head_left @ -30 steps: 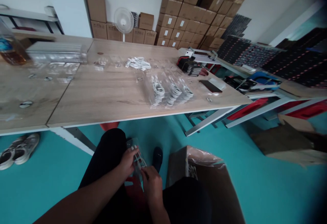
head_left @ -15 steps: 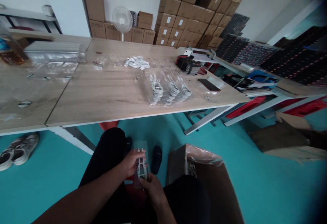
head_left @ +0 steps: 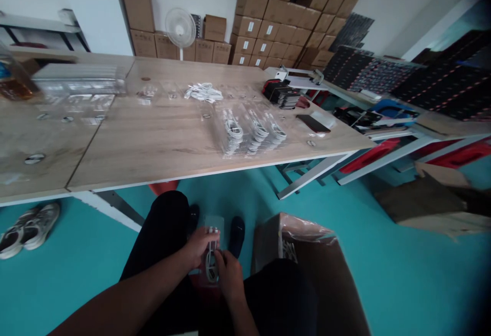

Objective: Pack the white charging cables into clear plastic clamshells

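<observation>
- Left hand (head_left: 199, 244) is holding a clear plastic tray (head_left: 215, 221) in a closed grip, with its thumb lying across the white cable (head_left: 210, 264) near the connector ends.
- Right hand (head_left: 229, 269) is bending its fingers in beside the lower, coiled part of that cable; whether its grip is pinching the cable or the tray rim, I cannot tell.
- Tray and cable are hanging over the floor, between the person's knees, below the near edge of the worktop (head_left: 153, 131).
- Filled trays (head_left: 233, 136), each row showing coiled white cables, are standing side by side close to the worktop's near edge, toward its right end.
- Loose white cables (head_left: 203, 92) are lying in a heap behind those rows, nearer the far edge.
- Black stack (head_left: 282, 94) is sitting toward the far right corner, and a dark flat item (head_left: 312, 123) is lying nearer the right edge.
- Stacked clear trays (head_left: 80, 72) are resting left of the worktop's seam, by the far edge, with a bottle (head_left: 13, 83) of brown liquid standing at their left.
- Open carton (head_left: 264, 246) is standing on the floor just beside the right knee, with white cables (head_left: 288, 250) showing inside.
- Sneakers (head_left: 36, 228) are lying on the floor at the left, below the near edge.
- White fan (head_left: 180, 28) and stacked cardboard boxes (head_left: 249, 6) are standing beyond the far edge.
</observation>
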Demonstrator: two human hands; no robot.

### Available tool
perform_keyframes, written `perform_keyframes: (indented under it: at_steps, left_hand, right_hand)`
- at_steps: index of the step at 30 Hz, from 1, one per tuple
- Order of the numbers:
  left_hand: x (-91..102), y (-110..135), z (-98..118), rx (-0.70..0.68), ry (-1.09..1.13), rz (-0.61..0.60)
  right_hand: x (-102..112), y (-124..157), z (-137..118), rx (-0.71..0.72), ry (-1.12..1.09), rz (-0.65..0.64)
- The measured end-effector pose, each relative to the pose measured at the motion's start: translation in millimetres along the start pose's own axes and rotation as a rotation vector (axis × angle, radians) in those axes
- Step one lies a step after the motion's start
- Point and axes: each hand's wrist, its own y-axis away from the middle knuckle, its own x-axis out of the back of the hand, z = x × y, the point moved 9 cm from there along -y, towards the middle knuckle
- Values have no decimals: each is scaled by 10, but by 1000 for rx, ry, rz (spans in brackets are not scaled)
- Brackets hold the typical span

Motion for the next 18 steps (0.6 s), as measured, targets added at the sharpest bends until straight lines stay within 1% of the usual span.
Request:
perform_keyframes:
  at_steps: [2,4,5,7,9,11,14,16,18]
  left_hand:
    - [47,-11,-10,5,9,45]
    - [50,-13,13,0,48,39]
    - [19,-10,36,-4,73,0]
    - [-96,12,88,-13,104,-131]
    - [-211,51,137,-42,104,-256]
    - [-260,84,171,-106,79,-304]
    - [-271,124,112,-179,-62,-304]
    - [-270,154,14,-193,-218,-306]
    - [-254,181,-67,-198,-354,-303]
  right_hand:
    - [-6,-9,3,-16,1,8]
    - [-5,-23,13,-45,-68,8]
    - [2,-27,17,-61,-130,10]
    - [34,-24,20,-91,-262,27]
    - [96,-8,17,-109,-352,73]
    - [183,9,1,-99,-361,137]
    - [311,27,13,-104,-352,232]
    - [352,27,39,-127,-354,252]
    - [362,21,43,-136,-358,243]
